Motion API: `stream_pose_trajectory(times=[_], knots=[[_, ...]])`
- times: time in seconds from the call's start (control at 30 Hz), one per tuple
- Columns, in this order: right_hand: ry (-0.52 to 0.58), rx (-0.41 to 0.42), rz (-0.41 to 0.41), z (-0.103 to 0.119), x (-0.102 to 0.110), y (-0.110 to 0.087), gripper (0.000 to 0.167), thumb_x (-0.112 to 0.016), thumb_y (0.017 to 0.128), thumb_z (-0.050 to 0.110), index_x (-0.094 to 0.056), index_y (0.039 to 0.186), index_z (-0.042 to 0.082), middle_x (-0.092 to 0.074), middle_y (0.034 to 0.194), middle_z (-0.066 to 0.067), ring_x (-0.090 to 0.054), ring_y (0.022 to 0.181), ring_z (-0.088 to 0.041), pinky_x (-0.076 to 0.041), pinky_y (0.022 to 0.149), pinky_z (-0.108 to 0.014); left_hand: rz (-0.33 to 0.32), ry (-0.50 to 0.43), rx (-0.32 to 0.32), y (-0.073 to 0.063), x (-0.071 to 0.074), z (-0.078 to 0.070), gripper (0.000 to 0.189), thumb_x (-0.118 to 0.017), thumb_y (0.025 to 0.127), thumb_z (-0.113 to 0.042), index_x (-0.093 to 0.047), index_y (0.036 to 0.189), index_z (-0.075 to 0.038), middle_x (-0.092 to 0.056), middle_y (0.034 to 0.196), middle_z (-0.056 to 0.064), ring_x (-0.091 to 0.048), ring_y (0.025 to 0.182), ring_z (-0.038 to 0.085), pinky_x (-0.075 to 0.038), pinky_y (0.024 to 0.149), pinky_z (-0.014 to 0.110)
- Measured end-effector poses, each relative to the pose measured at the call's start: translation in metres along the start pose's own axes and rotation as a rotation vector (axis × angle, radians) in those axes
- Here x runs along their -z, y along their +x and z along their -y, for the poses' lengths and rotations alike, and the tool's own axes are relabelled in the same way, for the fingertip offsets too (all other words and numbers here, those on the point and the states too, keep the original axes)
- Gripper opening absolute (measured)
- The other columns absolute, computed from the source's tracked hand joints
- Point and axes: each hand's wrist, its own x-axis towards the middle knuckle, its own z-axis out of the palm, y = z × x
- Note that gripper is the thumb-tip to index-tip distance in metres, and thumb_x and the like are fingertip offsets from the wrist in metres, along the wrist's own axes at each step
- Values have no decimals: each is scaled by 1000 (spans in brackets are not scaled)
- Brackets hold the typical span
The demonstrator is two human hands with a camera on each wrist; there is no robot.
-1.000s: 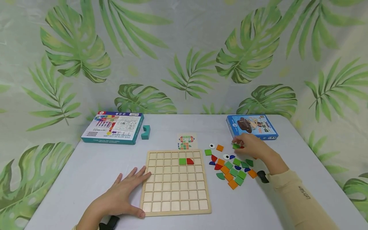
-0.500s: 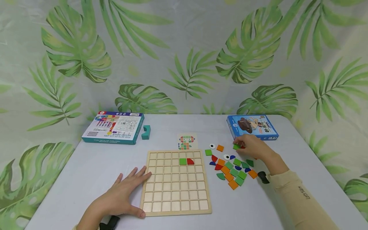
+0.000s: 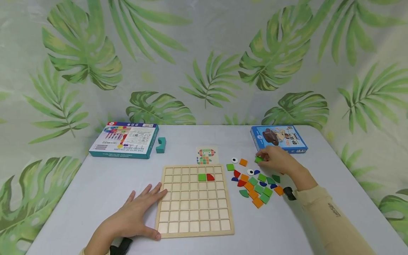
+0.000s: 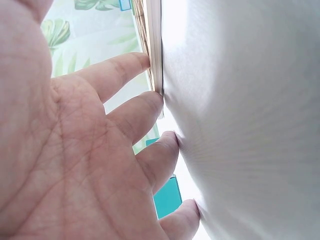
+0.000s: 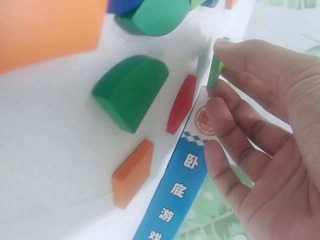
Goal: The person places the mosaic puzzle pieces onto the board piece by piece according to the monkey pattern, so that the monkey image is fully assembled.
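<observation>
My right hand [image 3: 278, 159] pinches a small green square tile [image 3: 258, 159] between thumb and fingertips, in front of the blue box. In the right wrist view, this green tile [image 5: 215, 69] appears edge-on, just off the table. A red piece [image 5: 182, 104], a dark green quarter-round piece [image 5: 132, 90] and an orange square [image 5: 132, 175] lie near that hand. My left hand [image 3: 135, 214] has its fingers spread, with fingertips and thumb at the left edge of the wooden grid board [image 3: 194, 235]. On the board sit a green square [image 3: 202, 177] and a red quarter-round [image 3: 210, 177].
Loose coloured pieces [image 3: 259, 188] lie scattered right of the board. A pattern card [image 3: 215, 152] lies behind the board. At the back are a blue box [image 3: 280, 138], a teal-edged box [image 3: 124, 140] and a teal block [image 3: 160, 145].
My right hand's fingers have closed on the green tile and raised it slightly; the red piece beside it is now hidden in the head view. The left hand stays put.
</observation>
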Motion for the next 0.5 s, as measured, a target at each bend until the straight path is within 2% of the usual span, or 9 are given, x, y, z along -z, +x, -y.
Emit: stream_pose_trajectory(times=[0.33,0.5], knots=[[55,19,-12,18,1,6,36,-78,97,20,-76,129,4,-77,110,-8,-66,102,-24,-61,98,-49,-17,6,-21,-1,0,0,128,-96,59,-67,-42,166,-23,-28,179,10,-16,165,50,-3,120,88],[56,76,-21,27,-4,10,36,-78,97,21,-76,129,4,-77,110,-6,-66,101,-22,-61,95,-47,-16,7,-21,-1,0,1,128,-95,59,-68,-42,166,-24,-27,179,9,-15,166,49,-3,120,87]])
